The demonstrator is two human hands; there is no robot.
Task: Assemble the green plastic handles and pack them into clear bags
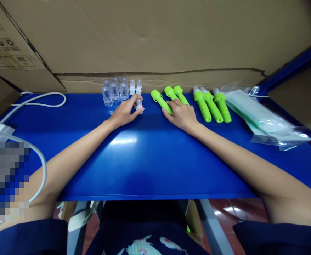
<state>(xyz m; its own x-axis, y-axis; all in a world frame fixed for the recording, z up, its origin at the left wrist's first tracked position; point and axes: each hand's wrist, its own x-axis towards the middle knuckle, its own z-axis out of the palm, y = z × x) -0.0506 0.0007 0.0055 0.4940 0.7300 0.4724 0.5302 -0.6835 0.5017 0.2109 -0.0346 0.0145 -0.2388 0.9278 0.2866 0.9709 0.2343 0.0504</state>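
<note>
Right, your left hand is nearly closed at the fingertips, thumb and fingers around a small clear domed piece with a whitish base. Can't tell if that piece is lifted or still standing on the glossy blue tabletop.

Your right hand is palm down, fingers partly curled, thumb on the near side, with hold of the lower end of a bright green tube with a capped, looped head. Its head points away from you, slanting left, toward the middle of the bench. Your hands are apart, pieces not touching each other.

Just beyond your right hand: two more green capped tubes, side by side, lower parts partly behind your fingers. Right of that hand: three ribbed green tubes with clear tips, lying close together, tips away from you. Further right, a clear plastic bag with white and green contents.

Beyond your left hand: two small white-based clear domes, upright, and just left of them six larger clear domed cylinders, upright in a cluster. White cable loops at far left. Brown cardboard backs the bench.
</note>
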